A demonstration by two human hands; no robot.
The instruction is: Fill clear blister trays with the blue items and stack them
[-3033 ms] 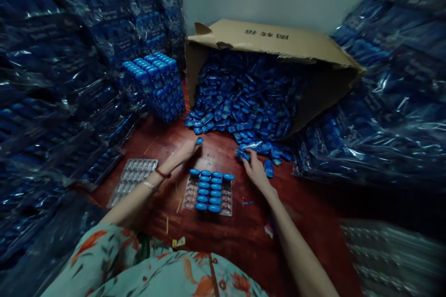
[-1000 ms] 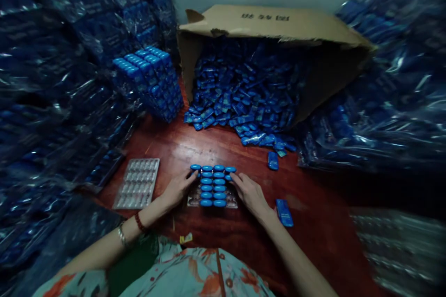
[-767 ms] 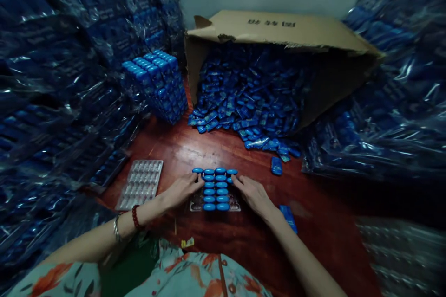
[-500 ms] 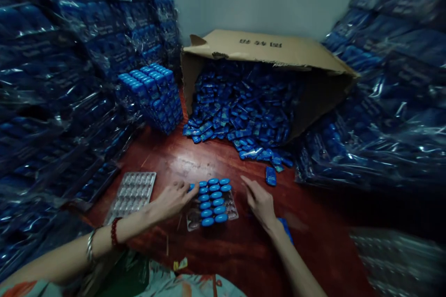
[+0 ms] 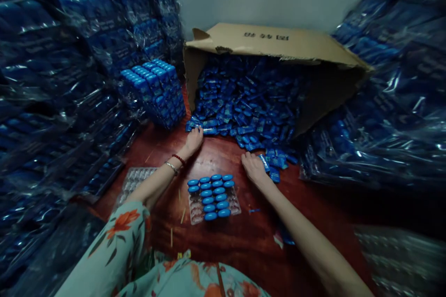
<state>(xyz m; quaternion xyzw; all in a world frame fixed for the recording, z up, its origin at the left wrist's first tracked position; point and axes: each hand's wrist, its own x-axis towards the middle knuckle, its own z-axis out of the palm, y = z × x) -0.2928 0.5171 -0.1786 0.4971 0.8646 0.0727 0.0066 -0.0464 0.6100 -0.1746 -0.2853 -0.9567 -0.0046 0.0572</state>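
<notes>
My left hand (image 5: 194,140) reaches to the left front edge of a pile of blue wrapped packets (image 5: 240,97), its fingers closed on a blue packet (image 5: 209,131). At the pile's right front, my right hand (image 5: 253,166) has its fingers curled, and what they hold is hidden. Another blue packet (image 5: 264,162) lies right beside it. Between my arms a clear plastic blister tray (image 5: 197,211) rests on the reddish wooden surface. Glossy blue oval pieces (image 5: 209,200) fill its back rows and two middle columns, while some outer front pockets hold none.
A cardboard box (image 5: 278,46) on its side holds the pile. Stacked blue filled trays (image 5: 153,88) stand left of it. Plastic-wrapped blue stacks (image 5: 69,55) rise on both sides. Another clear tray (image 5: 134,178) lies under my left arm, and blurred clear trays (image 5: 400,255) lie at the lower right.
My left hand has left the tray and moved forward to the pile. My right hand has moved forward to the loose packets, its fingers curling in. Two blue pieces now show at the tray's back left.
</notes>
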